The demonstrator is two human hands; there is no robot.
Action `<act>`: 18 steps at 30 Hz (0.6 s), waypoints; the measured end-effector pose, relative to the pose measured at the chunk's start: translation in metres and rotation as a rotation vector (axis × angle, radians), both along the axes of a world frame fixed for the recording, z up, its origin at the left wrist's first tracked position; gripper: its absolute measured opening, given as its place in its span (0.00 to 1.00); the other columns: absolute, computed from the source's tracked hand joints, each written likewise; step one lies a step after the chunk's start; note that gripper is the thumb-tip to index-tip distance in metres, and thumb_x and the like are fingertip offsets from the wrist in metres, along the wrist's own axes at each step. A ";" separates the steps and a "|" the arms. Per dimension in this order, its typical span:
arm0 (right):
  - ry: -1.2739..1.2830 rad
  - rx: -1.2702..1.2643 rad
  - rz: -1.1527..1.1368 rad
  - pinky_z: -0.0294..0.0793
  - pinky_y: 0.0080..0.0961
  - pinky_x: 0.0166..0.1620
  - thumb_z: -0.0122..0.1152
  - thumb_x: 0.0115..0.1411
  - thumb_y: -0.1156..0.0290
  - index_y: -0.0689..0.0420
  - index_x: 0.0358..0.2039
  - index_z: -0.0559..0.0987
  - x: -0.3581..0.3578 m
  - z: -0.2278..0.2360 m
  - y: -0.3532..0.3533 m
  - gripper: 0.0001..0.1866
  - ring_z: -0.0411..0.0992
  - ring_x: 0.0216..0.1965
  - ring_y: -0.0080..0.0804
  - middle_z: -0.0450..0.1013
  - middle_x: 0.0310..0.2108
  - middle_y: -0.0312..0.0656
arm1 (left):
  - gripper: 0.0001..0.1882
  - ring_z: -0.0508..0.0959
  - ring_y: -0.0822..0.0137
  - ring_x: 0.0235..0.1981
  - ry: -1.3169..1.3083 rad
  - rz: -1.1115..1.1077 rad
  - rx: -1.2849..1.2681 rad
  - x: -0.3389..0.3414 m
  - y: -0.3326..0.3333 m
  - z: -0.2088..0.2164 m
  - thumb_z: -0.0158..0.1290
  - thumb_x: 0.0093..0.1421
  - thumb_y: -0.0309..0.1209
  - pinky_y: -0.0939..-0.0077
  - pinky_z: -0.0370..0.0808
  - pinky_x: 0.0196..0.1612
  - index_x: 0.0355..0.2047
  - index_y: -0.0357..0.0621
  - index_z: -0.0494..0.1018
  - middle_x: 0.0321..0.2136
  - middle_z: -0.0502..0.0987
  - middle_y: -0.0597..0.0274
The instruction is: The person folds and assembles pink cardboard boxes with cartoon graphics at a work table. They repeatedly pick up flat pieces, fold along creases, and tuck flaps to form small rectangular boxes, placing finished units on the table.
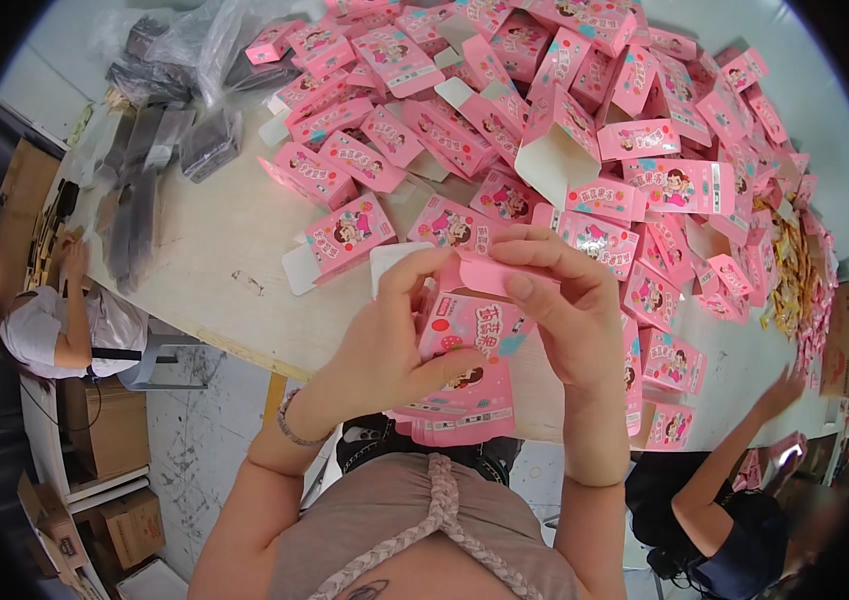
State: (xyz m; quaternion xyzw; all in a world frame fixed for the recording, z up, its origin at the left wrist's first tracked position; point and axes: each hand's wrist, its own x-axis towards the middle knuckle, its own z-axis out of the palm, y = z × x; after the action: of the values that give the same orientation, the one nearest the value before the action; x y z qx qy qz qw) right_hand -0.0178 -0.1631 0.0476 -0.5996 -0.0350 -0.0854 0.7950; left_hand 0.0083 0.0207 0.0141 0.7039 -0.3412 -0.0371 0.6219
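Observation:
A pink printed carton [474, 322] is held upright between my two hands over the table's front edge. My left hand [384, 335] grips its left side, thumb across the printed front. At the top flap, my right hand [559, 300] pinches the pink cardboard with thumb and fingers. Below the held carton, a stack of flat pink cartons [454, 425] sticks out past the table edge. Just beyond my hands lie more pink cartons [352, 235], some with white flaps standing open. Whether anything is inside the held carton cannot be seen.
A large heap of pink cartons [679, 185] covers the table's far and right side. Clear-wrapped dark packs [212, 143] lie at the far left of the pale table [204, 260]. Gold packets [789, 255] sit at right. One person [64, 325] works at left, another [724, 510] at right.

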 end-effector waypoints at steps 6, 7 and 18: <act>-0.166 -0.343 0.057 0.74 0.20 0.39 0.63 0.53 0.80 0.59 0.44 0.79 -0.008 0.002 -0.007 0.16 0.72 0.41 0.27 0.71 0.45 0.44 | 0.36 0.73 0.62 0.37 -0.154 -0.018 0.037 0.007 0.005 0.000 0.63 0.52 0.38 0.72 0.71 0.40 0.56 0.41 0.57 0.50 0.66 0.53; -0.199 -0.405 0.083 0.74 0.20 0.37 0.64 0.53 0.79 0.58 0.45 0.79 -0.011 0.004 -0.007 0.17 0.73 0.40 0.27 0.71 0.45 0.44 | 0.35 0.72 0.63 0.36 -0.162 -0.024 0.034 0.008 0.007 -0.001 0.62 0.52 0.38 0.73 0.71 0.39 0.56 0.42 0.58 0.50 0.66 0.54; 0.080 -1.051 -0.588 0.74 0.31 0.42 0.61 0.54 0.66 0.61 0.55 0.63 0.003 -0.051 -0.064 0.30 0.74 0.41 0.38 0.72 0.41 0.51 | 0.26 0.63 0.60 0.58 -0.025 0.465 -0.271 0.038 0.025 -0.002 0.43 0.63 0.33 0.64 0.63 0.57 0.59 0.37 0.53 0.57 0.59 0.53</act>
State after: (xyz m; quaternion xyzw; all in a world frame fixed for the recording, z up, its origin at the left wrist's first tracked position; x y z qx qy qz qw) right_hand -0.0145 -0.2270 -0.0037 -0.8995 0.1246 -0.2503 0.3359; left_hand 0.0467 0.0460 0.0120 0.6741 -0.1801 0.1615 0.6979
